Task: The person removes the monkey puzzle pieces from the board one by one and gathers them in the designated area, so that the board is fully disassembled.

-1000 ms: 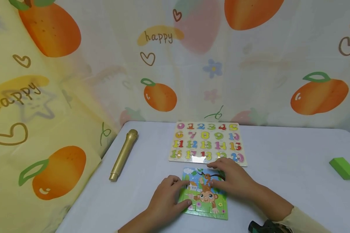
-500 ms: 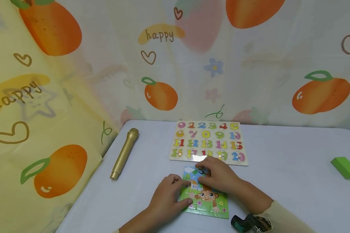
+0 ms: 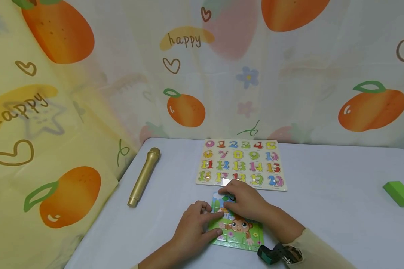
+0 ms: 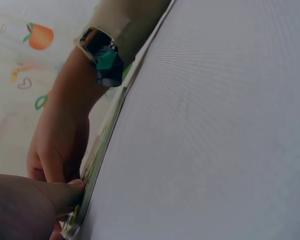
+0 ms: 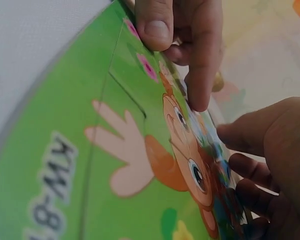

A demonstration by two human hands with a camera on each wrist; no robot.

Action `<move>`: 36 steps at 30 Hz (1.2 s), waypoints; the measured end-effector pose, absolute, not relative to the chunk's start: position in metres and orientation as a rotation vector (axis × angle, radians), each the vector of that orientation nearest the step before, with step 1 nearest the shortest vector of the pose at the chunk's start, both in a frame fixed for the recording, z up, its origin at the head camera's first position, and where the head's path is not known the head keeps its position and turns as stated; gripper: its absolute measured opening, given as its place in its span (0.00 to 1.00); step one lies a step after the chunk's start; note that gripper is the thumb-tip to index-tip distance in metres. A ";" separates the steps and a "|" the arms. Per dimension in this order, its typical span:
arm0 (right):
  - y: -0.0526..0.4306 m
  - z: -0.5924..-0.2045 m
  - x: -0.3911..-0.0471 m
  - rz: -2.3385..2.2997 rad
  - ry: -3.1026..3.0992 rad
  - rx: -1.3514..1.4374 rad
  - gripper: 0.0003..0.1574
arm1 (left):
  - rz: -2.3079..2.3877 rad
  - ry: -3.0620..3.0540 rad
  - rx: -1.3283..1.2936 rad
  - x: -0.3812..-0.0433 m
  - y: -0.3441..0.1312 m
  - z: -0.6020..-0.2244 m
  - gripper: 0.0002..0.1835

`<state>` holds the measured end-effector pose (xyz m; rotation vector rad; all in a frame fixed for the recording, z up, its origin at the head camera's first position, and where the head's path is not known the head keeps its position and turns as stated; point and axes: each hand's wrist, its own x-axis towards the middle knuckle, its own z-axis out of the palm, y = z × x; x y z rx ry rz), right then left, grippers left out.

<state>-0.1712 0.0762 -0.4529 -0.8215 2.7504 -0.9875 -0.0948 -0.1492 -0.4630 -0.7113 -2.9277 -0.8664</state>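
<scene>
A jigsaw puzzle (image 3: pixel 244 239) with a monkey picture lies flat on the table. On its left side rests my left hand (image 3: pixel 192 228), with the index finger and thumb stretched over the pieces. My right hand (image 3: pixel 247 203) lies over the puzzle's far part, its fingertips touching the top-left area and hiding the upper right. In the right wrist view, the left thumb (image 5: pixel 157 30) presses near a pink flower, while the right hand (image 5: pixel 290 150) reaches down at the far edge. The left wrist view shows the puzzle edge-on beside the left hand (image 4: pixel 25 205). I see no loose piece between the fingers.
Just beyond the puzzle lies a number board (image 3: pixel 239 160) with colourful digits. A gold microphone (image 3: pixel 143 177) is at the left, and a green block (image 3: pixel 400 194) at the far right. A fruit-patterned cloth (image 3: pixel 219 93) hangs behind the white table (image 3: pixel 323 186).
My right hand has slid left across the puzzle's far part, uncovering its right edge. The left hand stays in place, its index finger reaching slightly further onto the puzzle.
</scene>
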 end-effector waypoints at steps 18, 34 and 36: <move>0.071 -0.455 -0.174 -0.982 2.769 -0.868 0.17 | -0.840 -2.947 -0.717 -0.094 -0.149 -0.459 0.22; 0.070 -0.456 -0.175 -0.996 2.766 -0.920 0.19 | -0.833 -2.953 -0.718 -0.096 -0.148 -0.459 0.22; 0.071 -0.456 -0.176 -0.996 2.762 -0.929 0.19 | -0.835 -2.955 -0.723 -0.096 -0.149 -0.458 0.22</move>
